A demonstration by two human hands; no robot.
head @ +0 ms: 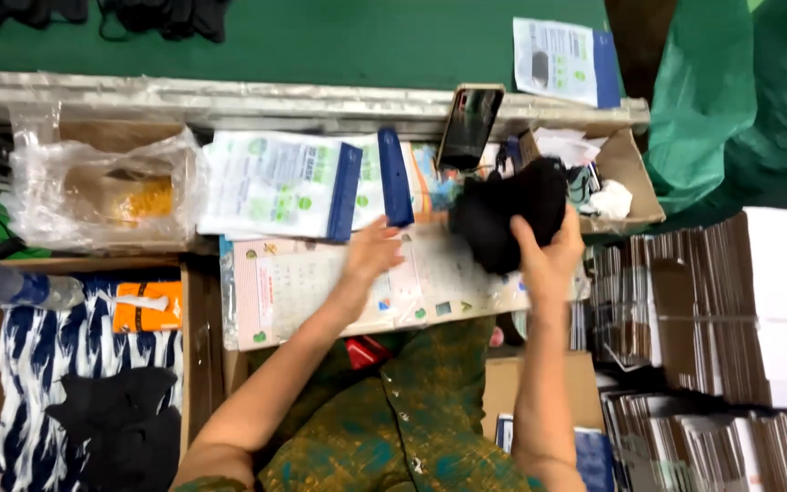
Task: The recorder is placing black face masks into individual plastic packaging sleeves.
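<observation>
My right hand grips a bunch of black fabric pieces and holds them up over the work surface. My left hand rests on the lower edge of a white and blue flat packet, fingers apart. Under both hands lies a large printed sheet covered in clear plastic. A stack of similar white and blue packets lies just left of the left hand.
A phone leans upright against a metal rail. A cardboard box sits at right, flat cardboard stacks beyond it. At left are a clear plastic bag, a bottle, and a box with patterned cloth.
</observation>
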